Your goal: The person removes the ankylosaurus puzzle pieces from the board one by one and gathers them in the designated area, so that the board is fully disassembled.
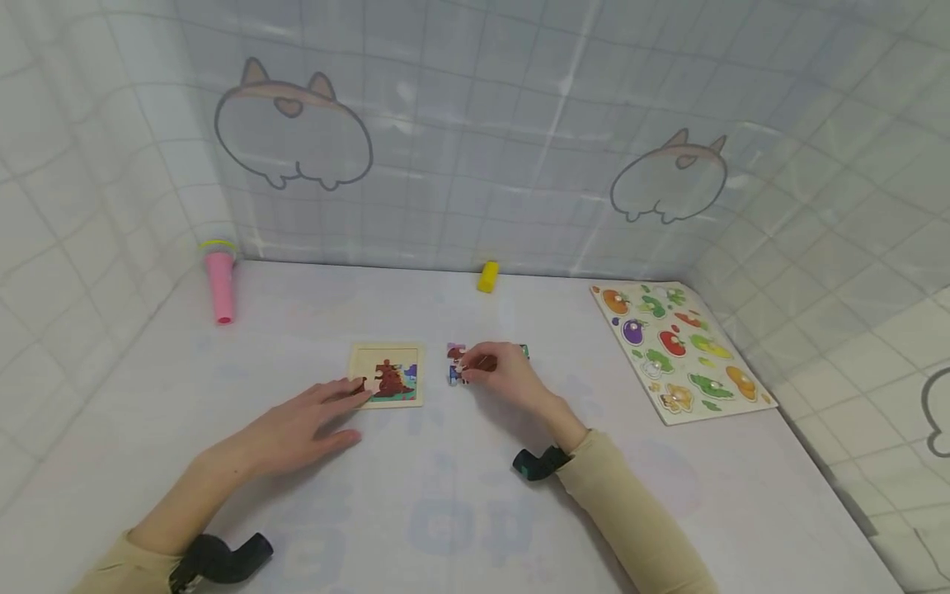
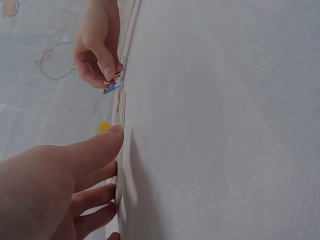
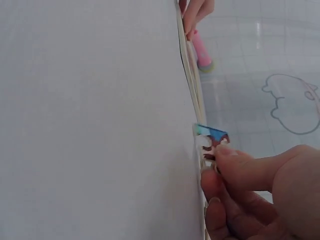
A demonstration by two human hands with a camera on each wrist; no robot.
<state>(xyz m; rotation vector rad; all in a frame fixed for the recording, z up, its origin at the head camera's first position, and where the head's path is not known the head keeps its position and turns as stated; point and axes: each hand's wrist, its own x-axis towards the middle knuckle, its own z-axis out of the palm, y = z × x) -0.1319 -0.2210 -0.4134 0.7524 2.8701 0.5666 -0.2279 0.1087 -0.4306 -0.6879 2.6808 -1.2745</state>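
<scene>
A small square wooden jigsaw tray (image 1: 364, 360) lies near the middle of the table, partly filled with a brown dinosaur picture. My left hand (image 1: 297, 425) rests at its left edge, fingers extended over the lower left corner. To the right of the tray, my right hand (image 1: 512, 379) pinches a jigsaw piece (image 3: 215, 134) between thumb and fingers. This piece is brown with a blue edge, held tilted close over the table. Another piece with purple and brown (image 1: 456, 351) shows beside these fingers; more pieces are partly hidden under the hand.
A pink toy microphone (image 1: 221, 289) lies at the back left. At the back middle is a yellow block (image 1: 487, 277). A vegetable puzzle board (image 1: 679, 371) lies on the right. Tiled-pattern curtains with cartoon animals border the table's back and sides.
</scene>
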